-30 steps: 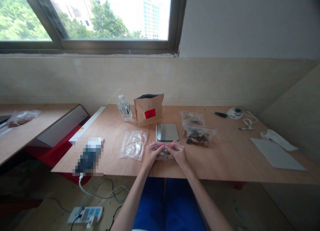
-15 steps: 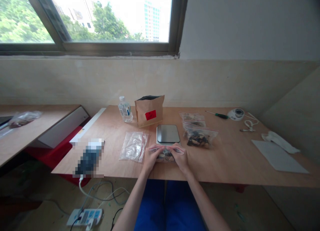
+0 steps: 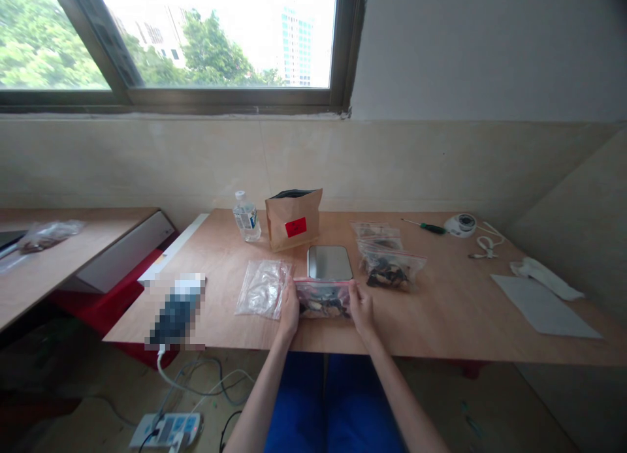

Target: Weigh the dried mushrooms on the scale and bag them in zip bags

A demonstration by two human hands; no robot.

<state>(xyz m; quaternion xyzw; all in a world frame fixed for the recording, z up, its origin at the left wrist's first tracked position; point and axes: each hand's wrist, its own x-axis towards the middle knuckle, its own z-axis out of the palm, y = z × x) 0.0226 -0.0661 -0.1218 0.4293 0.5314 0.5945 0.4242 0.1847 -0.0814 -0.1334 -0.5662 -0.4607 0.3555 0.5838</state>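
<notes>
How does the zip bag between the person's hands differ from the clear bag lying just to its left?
The filled zip bag holds dark and pale pieces, while the empty-looking zip bag shows only crumpled plastic. The filled zip bag is held at its sides by the left hand and right hand; the empty-looking zip bag lies untouched. The filled zip bag looks flatter and squarer than the creased, tilted empty-looking zip bag. Both are clear plastic on the plywood table.
</notes>
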